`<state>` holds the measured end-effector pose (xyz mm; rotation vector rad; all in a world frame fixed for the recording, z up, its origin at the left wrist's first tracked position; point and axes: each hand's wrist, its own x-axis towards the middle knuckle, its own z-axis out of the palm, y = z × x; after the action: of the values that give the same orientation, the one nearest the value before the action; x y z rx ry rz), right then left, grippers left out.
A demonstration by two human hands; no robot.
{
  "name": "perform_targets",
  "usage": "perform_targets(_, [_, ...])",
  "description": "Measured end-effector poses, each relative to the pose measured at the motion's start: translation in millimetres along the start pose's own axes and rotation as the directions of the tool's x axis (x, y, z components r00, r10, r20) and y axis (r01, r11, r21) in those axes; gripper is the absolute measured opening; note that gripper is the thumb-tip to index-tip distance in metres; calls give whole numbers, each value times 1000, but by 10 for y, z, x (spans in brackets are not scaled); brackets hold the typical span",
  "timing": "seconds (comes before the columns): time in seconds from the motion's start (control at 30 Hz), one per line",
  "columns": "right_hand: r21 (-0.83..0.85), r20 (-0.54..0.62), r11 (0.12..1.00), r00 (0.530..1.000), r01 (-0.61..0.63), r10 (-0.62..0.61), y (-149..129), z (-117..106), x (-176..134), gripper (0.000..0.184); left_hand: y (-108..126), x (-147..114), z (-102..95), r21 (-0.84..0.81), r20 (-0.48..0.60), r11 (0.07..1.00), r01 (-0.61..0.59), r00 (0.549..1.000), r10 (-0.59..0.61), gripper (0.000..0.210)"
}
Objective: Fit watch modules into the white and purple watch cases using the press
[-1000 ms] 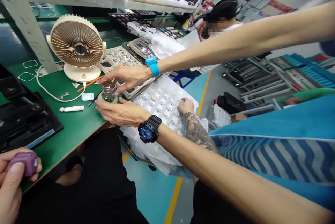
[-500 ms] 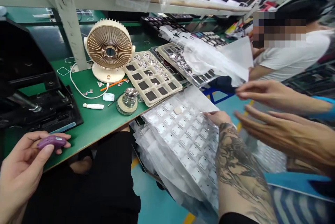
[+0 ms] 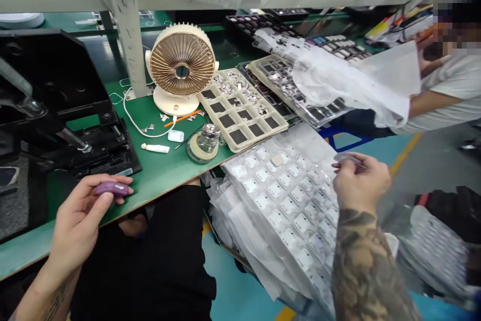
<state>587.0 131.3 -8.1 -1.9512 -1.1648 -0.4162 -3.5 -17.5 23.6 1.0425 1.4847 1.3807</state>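
On the left, my left hand (image 3: 80,211) is closed round a small purple rounded case (image 3: 112,189) with a pale label on its side, held over the front edge of the green workbench. My right hand (image 3: 363,181), its fingers closed, pinches a small greyish-purple piece (image 3: 347,157); its exact kind is blurred. That hand is above the right edge of a clear plastic tray (image 3: 259,218), which holds rows of white flat parts in pockets. A beige piece (image 3: 277,160) lies on top of these parts.
A black press-like fixture (image 3: 71,110) stands at the left of the bench. Behind are a cream fan (image 3: 182,68), a glass bottle with a metal cap (image 3: 205,144) and a compartment tray (image 3: 259,141) of small parts. A co-worker's arm (image 3: 432,105) is at the right.
My right hand has lifted off the tray's edge, and the greyish-purple piece now shows in its fingers. Another person's two hands have left the view. The left hand still holds the purple case.
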Motion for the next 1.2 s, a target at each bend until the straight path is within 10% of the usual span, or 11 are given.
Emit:
perform_targets(0.13, [416, 138, 907, 982, 60, -128, -1131, -382, -1060, 33, -38, 77, 71, -128, 216, 991, 39, 976, -10, 23])
perform_targets(0.3, [799, 435, 578, 821, -163, -369, -2569, -385, -2238, 14, 53, 51, 234, -261, 485, 959, 109, 874, 33, 22])
perform_targets(0.43, [856, 474, 445, 740, -262, -477, -3130, -246, -2564, 23, 63, 32, 187, -427, 408, 901, 79, 906, 114, 24])
perform_targets(0.73, [853, 427, 168, 476, -495, -769, -3431, -133, -2624, 38, 24, 85, -71, -645, 219, 753, 130, 976, 19, 22])
perform_targets(0.97, [895, 440, 221, 681, -388, -585, -3370, 41, -2466, 42, -39, 51, -61, -533, 261, 830, 164, 965, -23, 16])
perform_targets(1.2, [883, 277, 447, 609, 144, -743, -3087, -54, -2265, 45, -170, -46, -88, -108, 67, 993, 51, 997, -44, 19])
